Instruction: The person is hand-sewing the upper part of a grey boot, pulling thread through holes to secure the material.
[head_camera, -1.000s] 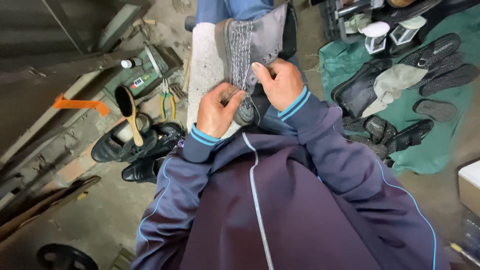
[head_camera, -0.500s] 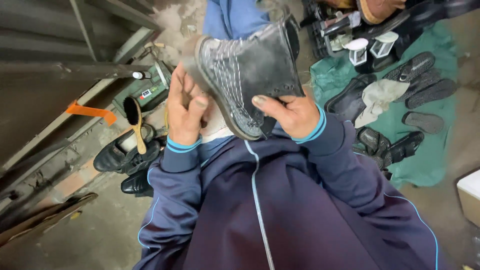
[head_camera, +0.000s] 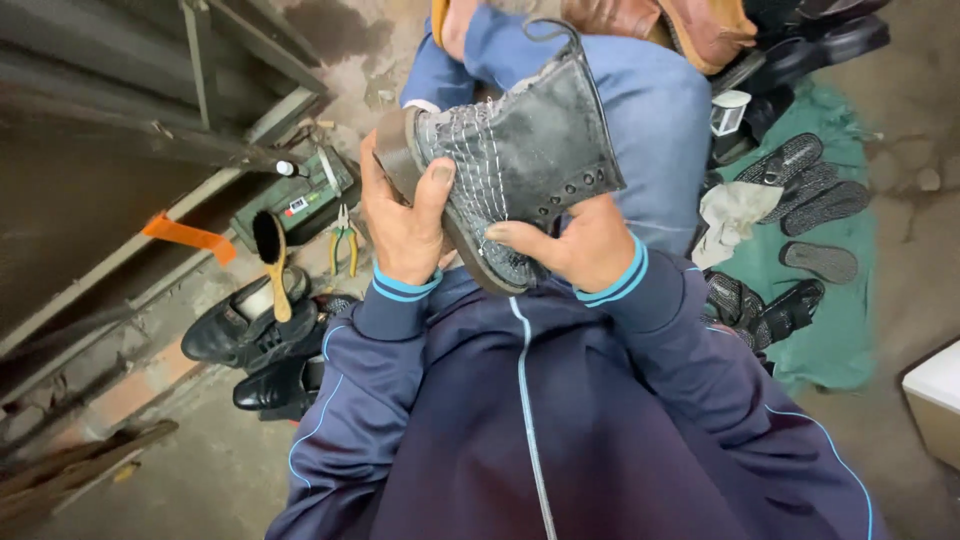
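Green cloth sheet (head_camera: 835, 330) on the floor at right, with black rubber soles (head_camera: 815, 185) lying on it. Worn black leather lace-up boot (head_camera: 530, 150) held over the lap, tilted. Left hand (head_camera: 400, 225) clasps its heel end, right hand (head_camera: 580, 245) grips the underside. Black dress shoes (head_camera: 255, 340) at left, wooden-handled brush (head_camera: 272, 255) resting on them.

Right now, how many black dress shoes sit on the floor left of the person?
2: one under the wooden brush, one nearer the sleeve. More may be hidden behind the arm.
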